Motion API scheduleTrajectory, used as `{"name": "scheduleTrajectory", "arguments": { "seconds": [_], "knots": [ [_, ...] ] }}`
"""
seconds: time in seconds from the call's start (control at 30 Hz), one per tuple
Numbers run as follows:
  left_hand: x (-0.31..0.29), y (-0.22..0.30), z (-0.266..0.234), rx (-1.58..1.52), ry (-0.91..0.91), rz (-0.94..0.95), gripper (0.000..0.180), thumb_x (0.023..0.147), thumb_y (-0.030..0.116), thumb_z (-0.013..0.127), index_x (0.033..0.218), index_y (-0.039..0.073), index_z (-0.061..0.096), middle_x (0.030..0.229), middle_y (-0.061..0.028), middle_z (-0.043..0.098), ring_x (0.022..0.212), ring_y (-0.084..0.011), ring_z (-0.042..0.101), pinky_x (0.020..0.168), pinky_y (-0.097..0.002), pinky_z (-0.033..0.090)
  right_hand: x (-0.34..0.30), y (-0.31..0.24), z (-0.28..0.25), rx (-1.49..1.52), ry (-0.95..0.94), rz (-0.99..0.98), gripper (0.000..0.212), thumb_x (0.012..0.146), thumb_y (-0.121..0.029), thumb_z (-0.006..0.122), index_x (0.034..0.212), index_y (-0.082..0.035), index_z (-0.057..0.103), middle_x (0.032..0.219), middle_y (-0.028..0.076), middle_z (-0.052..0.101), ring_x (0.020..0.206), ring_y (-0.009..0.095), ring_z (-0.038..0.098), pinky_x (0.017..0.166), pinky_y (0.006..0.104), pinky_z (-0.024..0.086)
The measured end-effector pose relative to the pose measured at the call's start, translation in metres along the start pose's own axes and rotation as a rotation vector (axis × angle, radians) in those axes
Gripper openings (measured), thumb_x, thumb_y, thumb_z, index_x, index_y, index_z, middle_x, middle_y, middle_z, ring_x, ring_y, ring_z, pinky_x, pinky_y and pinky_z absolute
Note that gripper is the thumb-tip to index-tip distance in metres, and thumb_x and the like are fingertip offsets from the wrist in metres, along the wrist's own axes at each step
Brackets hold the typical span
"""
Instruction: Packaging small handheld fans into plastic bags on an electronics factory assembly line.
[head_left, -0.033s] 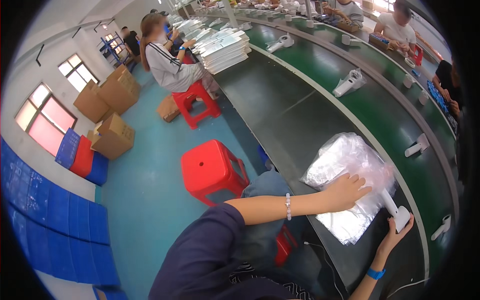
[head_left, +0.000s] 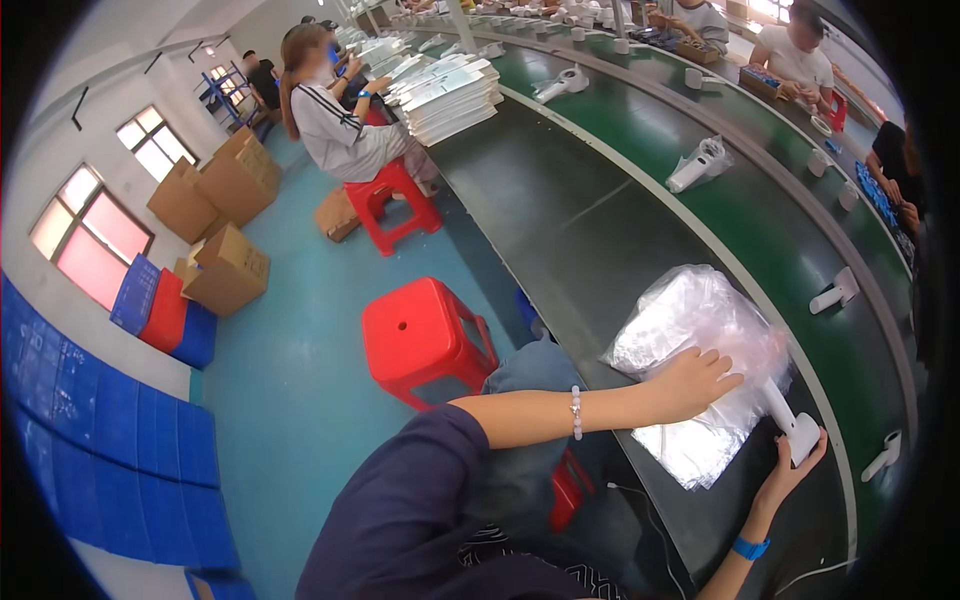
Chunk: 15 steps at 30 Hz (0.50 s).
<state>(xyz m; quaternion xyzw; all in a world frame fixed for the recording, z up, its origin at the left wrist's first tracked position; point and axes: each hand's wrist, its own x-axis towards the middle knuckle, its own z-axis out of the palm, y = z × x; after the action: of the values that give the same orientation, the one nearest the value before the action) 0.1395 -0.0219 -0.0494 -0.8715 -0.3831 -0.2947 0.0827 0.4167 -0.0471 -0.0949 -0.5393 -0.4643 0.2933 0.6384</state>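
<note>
A white handheld device [head_left: 778,405] with a slim handle and wide foot lies slantwise over a pile of clear plastic bags [head_left: 690,455]. Its upper part is inside a clear plastic bag [head_left: 672,318], and the handle and foot stick out. My right hand [head_left: 785,472], below a blue wristband, has its fingers wrapped round the foot. Reaching across from the left, my left hand [head_left: 690,387] has bent fingers closed on the bag's film beside the handle. Its fingertips are partly lost against the shiny film.
Bagged white devices [head_left: 700,165] ride the green conveyor [head_left: 740,225] beyond the dark worktable [head_left: 570,200]. A stack of flat white boxes [head_left: 450,100] stands farther along. A red stool [head_left: 425,335] is to my left. A co-worker [head_left: 330,120] sits past it; others work across the belt.
</note>
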Motion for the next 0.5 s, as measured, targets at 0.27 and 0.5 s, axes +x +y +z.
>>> {"name": "scheduleTrajectory", "arguments": {
  "seconds": [0.27,0.5],
  "knots": [
    [0.007,0.002,-0.019,-0.087,0.162,-0.057,0.039,0.075,0.01,0.061,0.115,0.009,0.059,0.084,-0.0038,0.059,0.071,-0.018,0.061,0.058,-0.0309,0.049,-0.009,-0.006,-0.006,-0.003,-0.005,0.046,0.065,0.083,-0.006,0.066,0.139,-0.003,0.035,0.133,0.013,0.04,0.109,0.021,0.052,0.093,0.0317,0.047],
    [0.013,-0.002,-0.024,-0.678,0.078,-0.395,0.02,0.086,0.007,0.05,0.105,0.009,0.053,0.087,-0.0181,0.063,0.08,-0.0369,0.063,0.07,-0.0469,0.049,-0.001,-0.005,-0.003,-0.152,0.008,-0.065,0.068,0.076,-0.001,0.069,0.137,-0.003,0.039,0.136,0.011,0.038,0.125,0.025,0.041,0.102,0.0352,0.042]
  ]
}}
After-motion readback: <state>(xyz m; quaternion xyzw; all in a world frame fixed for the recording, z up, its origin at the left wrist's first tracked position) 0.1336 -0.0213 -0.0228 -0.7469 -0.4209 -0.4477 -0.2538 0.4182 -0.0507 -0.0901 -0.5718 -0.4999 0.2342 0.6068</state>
